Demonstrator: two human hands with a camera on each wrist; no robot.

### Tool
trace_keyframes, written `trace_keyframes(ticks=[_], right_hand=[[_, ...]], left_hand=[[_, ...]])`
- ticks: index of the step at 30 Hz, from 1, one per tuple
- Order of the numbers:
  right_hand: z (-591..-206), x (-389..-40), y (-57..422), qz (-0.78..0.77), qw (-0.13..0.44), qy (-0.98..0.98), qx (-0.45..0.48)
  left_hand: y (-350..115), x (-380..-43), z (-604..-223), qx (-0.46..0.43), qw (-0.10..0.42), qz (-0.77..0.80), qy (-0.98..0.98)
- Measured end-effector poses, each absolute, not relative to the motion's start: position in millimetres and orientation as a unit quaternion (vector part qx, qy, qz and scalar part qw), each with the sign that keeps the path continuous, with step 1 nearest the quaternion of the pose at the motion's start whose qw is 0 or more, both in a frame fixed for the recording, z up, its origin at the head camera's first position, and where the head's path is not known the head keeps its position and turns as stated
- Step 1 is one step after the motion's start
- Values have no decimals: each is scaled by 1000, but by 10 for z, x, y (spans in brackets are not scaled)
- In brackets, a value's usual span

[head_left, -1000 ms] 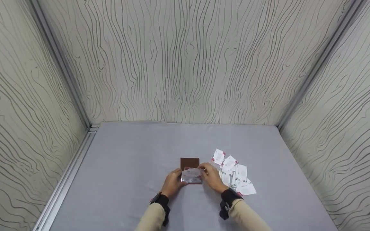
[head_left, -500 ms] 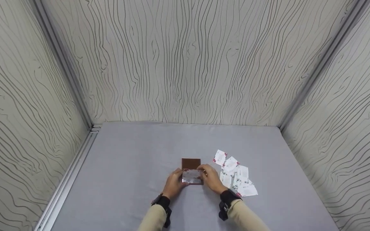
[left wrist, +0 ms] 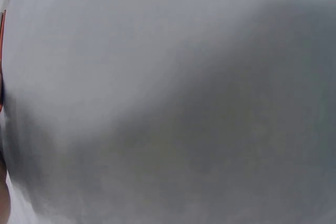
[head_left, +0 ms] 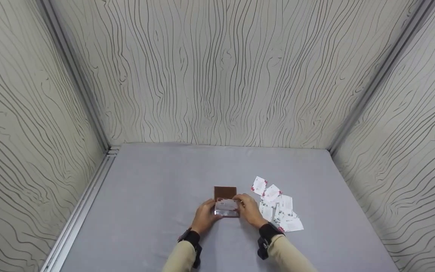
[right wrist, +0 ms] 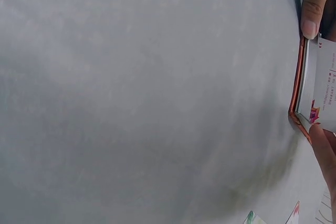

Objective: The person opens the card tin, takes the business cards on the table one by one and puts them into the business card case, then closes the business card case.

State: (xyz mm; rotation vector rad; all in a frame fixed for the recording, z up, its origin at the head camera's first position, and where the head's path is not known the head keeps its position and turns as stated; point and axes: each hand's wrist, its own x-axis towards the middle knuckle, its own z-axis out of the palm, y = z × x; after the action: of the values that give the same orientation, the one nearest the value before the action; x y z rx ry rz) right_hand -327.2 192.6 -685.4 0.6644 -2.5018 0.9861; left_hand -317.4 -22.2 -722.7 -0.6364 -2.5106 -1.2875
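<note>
A brown card case [head_left: 225,192] stands with its lid raised on the grey cloth, its shiny metal tray facing up. My left hand [head_left: 203,217] grips the case at its left side; in the right wrist view, the left thumb [right wrist: 311,17] presses on the case's front edge. A white business card [head_left: 227,204] with red flowers lies over the tray, slightly tilted. With my right hand [head_left: 251,210] I pinch this card near its right end. The left wrist view catches only a sliver of the case [left wrist: 2,40].
Several white cards [head_left: 285,215] with red and green floral corners lie spread and overlapping to the right of my right hand. Grey cloth [head_left: 157,181] covers the table. Wood-patterned panels [head_left: 217,75] rise at the back and both sides.
The business card has sunk lower over the tray, then its near edge has shifted slightly back, baring more metal. Both hands have stayed almost in place on the case and card.
</note>
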Motion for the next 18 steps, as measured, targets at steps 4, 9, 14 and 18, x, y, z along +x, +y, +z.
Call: trace_keyframes(ticks=[4, 9, 14, 18], right_hand=[[-6848, -3274, 1918, 352, 174, -890, 230], [-6828, -3256, 1895, 344, 158, -900, 215], [-6838, -3249, 1879, 329, 154, -909, 205], [-6864, -3243, 1874, 324, 147, -912, 202]], left_hand=[[-217, -3195, -7245, -212, 118, -449, -860], [-213, -3189, -7238, -204, 108, -455, -860], [-213, -3177, -7215, -195, 98, -463, -859], [-208, -3175, -7213, -195, 95, -469, -856]])
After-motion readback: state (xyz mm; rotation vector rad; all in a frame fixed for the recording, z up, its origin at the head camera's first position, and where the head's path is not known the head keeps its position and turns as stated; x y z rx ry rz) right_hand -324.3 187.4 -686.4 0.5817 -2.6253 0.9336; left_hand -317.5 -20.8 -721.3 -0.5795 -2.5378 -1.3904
